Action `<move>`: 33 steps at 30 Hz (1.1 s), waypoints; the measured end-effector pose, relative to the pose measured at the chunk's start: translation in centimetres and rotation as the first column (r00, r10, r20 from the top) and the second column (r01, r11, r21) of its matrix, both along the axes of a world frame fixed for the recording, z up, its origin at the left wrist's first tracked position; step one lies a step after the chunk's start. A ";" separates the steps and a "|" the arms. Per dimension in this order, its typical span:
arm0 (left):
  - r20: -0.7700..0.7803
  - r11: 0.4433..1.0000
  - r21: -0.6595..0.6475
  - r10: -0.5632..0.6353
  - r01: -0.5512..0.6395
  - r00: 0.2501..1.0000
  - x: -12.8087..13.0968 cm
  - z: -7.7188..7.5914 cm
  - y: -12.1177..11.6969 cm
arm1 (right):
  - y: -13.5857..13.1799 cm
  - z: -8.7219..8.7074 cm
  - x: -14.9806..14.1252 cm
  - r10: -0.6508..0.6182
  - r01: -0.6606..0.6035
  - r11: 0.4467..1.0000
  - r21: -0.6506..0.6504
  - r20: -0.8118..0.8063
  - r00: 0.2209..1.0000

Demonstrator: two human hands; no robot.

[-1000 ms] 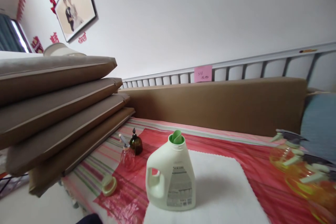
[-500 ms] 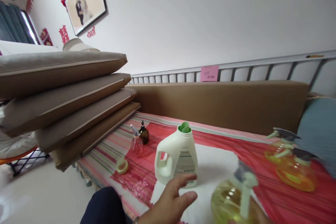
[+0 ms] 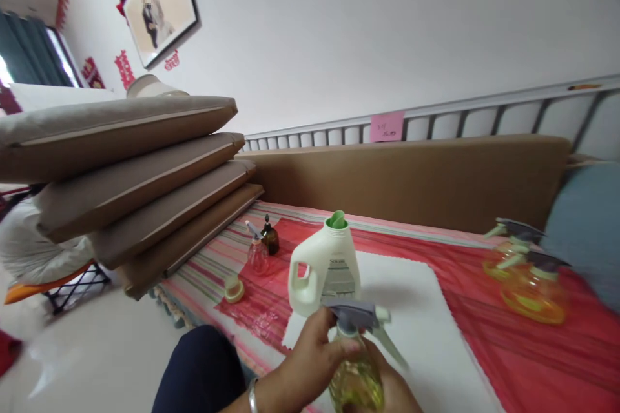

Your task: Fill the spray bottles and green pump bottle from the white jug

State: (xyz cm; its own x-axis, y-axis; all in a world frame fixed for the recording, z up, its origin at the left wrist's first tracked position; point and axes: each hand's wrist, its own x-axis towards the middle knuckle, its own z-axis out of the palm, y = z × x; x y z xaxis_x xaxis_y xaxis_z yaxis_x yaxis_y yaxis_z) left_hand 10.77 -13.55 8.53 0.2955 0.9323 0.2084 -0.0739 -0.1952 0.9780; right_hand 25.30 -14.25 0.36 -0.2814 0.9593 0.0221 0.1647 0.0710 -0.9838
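Note:
A clear spray bottle [image 3: 356, 377] with yellow liquid and a grey and white trigger head is held low in front of me. My left hand [image 3: 317, 348] wraps round its neck from the left, just under the head. Around the right side of its body curls my right hand [image 3: 390, 381], partly hidden behind the bottle. Just beyond them stands a white detergent jug [image 3: 327, 264], uncapped, with a green spout in its mouth. The jug rests on a white cloth [image 3: 411, 297].
Two spray bottles of orange-yellow liquid [image 3: 535, 293] [image 3: 501, 255] stand at right. At left are a pale cap [image 3: 234, 289], a pink-tinted spray bottle [image 3: 258, 257] and a brown pump bottle [image 3: 270, 237]. Stacked cushions [image 3: 159, 174] rise at far left; a brown padded board [image 3: 411, 181] lies behind.
The spray bottle has come left to the middle and turned, its trigger now pointing right. My left hand, open and empty before, has closed round its neck.

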 end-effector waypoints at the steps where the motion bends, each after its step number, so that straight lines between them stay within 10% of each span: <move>1: 0.018 0.998 0.020 0.054 -0.054 0.998 0.4 -0.3 0.3 | 0.5 0.3 -0.1 -0.023 0.022 1.000 0.020 0.017 1.000; 7: 0.014 0.989 -0.110 -0.096 0.097 0.995 1.0 0.4 2.0 | 1.6 1.8 0.7 -0.135 0.125 0.986 0.109 0.090 0.987; 12: -0.004 0.990 -0.037 0.136 -0.136 0.991 1.8 0.3 2.4 | 1.1 2.2 1.4 -0.173 0.162 0.979 0.128 0.080 0.982; 16: 0.031 0.989 -0.116 -0.083 0.086 0.996 2.2 -0.1 2.4 | 1.3 1.7 1.7 -0.185 0.173 0.977 0.126 0.088 0.979; 21: -0.132 0.994 0.019 0.111 -0.110 0.985 2.2 -0.2 2.4 | 1.6 0.5 1.7 -0.206 0.190 0.971 0.148 0.101 0.973; 26: -0.073 0.995 -0.085 -0.061 0.055 0.995 2.4 -0.2 1.8 | 1.5 0.6 1.6 -0.189 0.171 0.974 0.149 0.116 0.975; 33: -0.082 0.987 -0.013 0.156 -0.158 0.984 3.3 0.3 0.5 | 1.7 0.3 2.0 -0.138 0.115 0.978 0.172 0.131 0.982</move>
State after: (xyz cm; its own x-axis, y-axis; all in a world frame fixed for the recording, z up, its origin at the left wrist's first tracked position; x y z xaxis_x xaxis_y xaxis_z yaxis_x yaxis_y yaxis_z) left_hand 14.03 -13.07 8.80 0.1601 0.9722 0.1709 0.0351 -0.1787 0.9833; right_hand 27.31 -12.59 0.67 -0.1694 0.9741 0.1495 0.3188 0.1977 -0.9270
